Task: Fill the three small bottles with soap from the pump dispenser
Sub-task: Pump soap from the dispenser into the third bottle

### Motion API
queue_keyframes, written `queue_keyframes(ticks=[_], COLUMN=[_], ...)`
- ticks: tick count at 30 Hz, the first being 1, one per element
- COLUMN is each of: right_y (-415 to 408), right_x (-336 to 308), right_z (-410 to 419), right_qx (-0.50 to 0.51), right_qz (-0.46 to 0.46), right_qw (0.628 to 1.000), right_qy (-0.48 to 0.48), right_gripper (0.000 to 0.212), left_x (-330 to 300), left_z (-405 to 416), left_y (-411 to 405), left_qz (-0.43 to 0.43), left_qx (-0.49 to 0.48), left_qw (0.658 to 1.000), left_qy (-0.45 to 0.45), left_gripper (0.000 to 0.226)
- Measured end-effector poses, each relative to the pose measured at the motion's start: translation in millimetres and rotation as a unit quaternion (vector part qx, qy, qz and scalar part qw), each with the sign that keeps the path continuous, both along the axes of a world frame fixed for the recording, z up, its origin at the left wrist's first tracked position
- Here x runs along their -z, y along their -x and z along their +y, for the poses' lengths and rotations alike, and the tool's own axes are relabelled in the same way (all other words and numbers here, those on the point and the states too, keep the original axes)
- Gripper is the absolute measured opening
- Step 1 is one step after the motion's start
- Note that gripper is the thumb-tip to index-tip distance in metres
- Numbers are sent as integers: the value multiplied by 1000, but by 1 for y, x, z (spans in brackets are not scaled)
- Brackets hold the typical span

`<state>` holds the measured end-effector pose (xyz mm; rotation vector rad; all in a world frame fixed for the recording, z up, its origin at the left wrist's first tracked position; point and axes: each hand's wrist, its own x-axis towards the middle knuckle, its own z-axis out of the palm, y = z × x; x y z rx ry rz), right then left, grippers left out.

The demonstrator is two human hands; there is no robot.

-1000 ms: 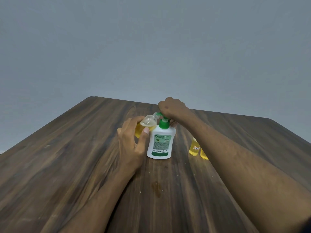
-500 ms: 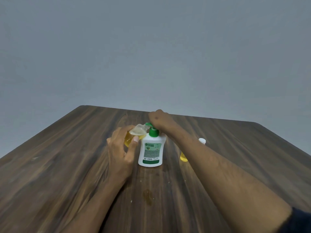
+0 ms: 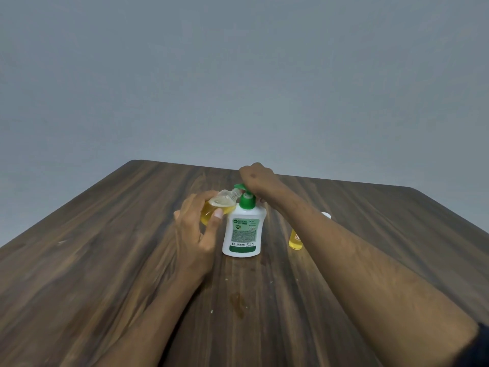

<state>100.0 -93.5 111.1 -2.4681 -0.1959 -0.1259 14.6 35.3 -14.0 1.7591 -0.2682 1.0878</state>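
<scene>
Surface [image 3: 105, 260]: dark wood grain, carrying all items; a small wet smear lies near the front centre.

Pump dispenser [image 3: 244, 230]: white body, green pump, standing upright at mid-surface. Its spout points to the person's left.

Left hand [image 3: 197, 234]: wrapped around a small bottle [image 3: 215, 209], thumb and fingers closed on its body. The bottle is tilted, its long axis sloping up to the right, mouth touching or just under the spout tip. It appears roughly half full of yellow soap.

Right hand [image 3: 258, 181]: curled down on top of the pump head, holding nothing else; how hard it presses cannot be told.

Second bottle [image 3: 295, 241]: filled yellow, standing right of the dispenser, partly hidden by the right forearm. A white cap [image 3: 326, 215] shows beyond the forearm.

Judgement: mouth-to-spout alignment governs the next press.
</scene>
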Motion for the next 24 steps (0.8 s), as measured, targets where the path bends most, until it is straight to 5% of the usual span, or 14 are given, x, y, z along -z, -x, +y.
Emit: queue_keyframes(ticks=[24], right_y=[1], right_x=[3], right_z=[2], right_qx=[-10], right_qz=[7], right_qw=[999], right_qy=[-30], right_gripper=[22], left_x=[0], left_z=[4], left_y=[1], left_qz=[-2], left_qx=[-5], left_qw=[1000], left_qy=[27], left_gripper=[28])
